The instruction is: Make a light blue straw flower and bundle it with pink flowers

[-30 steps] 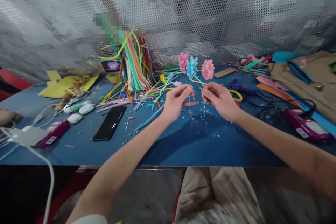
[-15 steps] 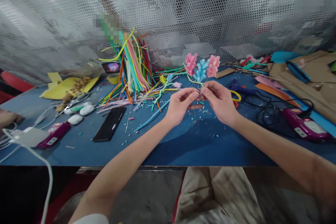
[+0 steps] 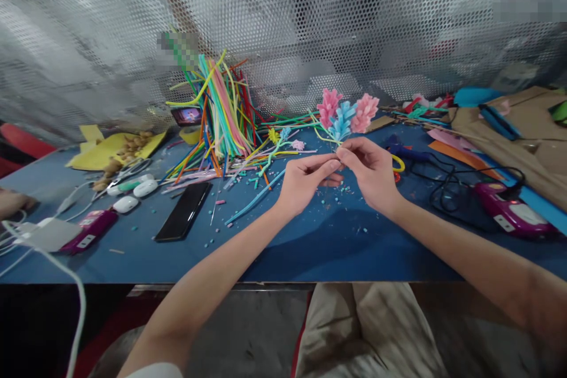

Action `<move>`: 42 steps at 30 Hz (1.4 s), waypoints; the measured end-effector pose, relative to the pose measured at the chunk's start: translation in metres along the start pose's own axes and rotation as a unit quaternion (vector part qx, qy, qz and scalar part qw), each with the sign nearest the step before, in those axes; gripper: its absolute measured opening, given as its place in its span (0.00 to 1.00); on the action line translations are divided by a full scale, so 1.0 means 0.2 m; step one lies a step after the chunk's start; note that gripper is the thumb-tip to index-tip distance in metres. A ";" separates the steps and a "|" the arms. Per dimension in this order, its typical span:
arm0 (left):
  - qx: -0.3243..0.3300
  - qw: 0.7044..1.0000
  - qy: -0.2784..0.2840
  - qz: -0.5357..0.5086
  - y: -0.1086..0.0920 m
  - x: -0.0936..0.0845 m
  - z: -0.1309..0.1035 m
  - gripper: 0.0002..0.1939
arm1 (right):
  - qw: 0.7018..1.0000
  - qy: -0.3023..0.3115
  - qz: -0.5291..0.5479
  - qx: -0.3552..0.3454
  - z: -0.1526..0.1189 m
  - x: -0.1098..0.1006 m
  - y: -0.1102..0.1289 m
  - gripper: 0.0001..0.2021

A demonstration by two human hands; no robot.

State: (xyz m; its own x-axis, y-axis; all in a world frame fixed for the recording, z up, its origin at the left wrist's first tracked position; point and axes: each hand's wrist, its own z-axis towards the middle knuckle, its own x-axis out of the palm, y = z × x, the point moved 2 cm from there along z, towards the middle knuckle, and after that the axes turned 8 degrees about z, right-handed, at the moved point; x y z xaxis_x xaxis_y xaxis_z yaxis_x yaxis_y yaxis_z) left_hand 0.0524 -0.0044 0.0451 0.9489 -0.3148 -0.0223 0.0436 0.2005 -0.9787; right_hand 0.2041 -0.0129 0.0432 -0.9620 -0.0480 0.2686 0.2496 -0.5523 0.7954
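Observation:
Fingertips of my left hand (image 3: 305, 182) and my right hand (image 3: 368, 172) meet in a pinch on the thin stems of a small flower bunch. Above the fingers rise a pink flower (image 3: 329, 107) on the left, a blue flower (image 3: 342, 121) in the middle and a lighter pink flower (image 3: 364, 112) on the right. The stems are mostly hidden by the fingers. A smaller group with a yellow flower (image 3: 274, 135) and a pale pink flower (image 3: 298, 145) lies on the blue table (image 3: 283, 260) beyond my left hand.
Colourful pipe cleaners (image 3: 221, 112) stand in a bundle at the back. A black phone (image 3: 183, 212) lies left of my arm. Purple power strips (image 3: 509, 209) and cables sit at both sides. Cardboard (image 3: 527, 124) lies back right. Another person's hand (image 3: 15, 204) is far left.
The flower tops have shifted slightly right and the pink ones have tilted. My hands stay pinched together, with the left fingertips a little further right.

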 end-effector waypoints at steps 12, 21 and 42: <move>0.065 0.993 -0.024 0.094 -0.05 -0.03 0.00 0.16 | 1.000 0.012 -0.010 -0.010 0.00 -0.02 -0.03 0.05; 0.053 0.993 0.032 0.098 -0.03 -0.03 0.01 0.19 | 1.000 -0.008 -0.013 -0.003 -0.01 -0.03 -0.02 0.05; 0.110 0.973 0.035 0.201 -0.02 -0.04 0.03 0.19 | 0.998 -0.029 -0.058 0.011 0.01 -0.09 -0.07 0.07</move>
State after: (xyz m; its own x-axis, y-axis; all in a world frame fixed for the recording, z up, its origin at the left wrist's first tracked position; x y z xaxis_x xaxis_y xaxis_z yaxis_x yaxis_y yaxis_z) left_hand 0.0470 0.0027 0.0508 0.8800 -0.2303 -0.4155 -0.2536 0.5119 -0.8207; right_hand 0.2188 -0.0029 0.0276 -0.9770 0.0635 0.2033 0.1392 -0.5324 0.8350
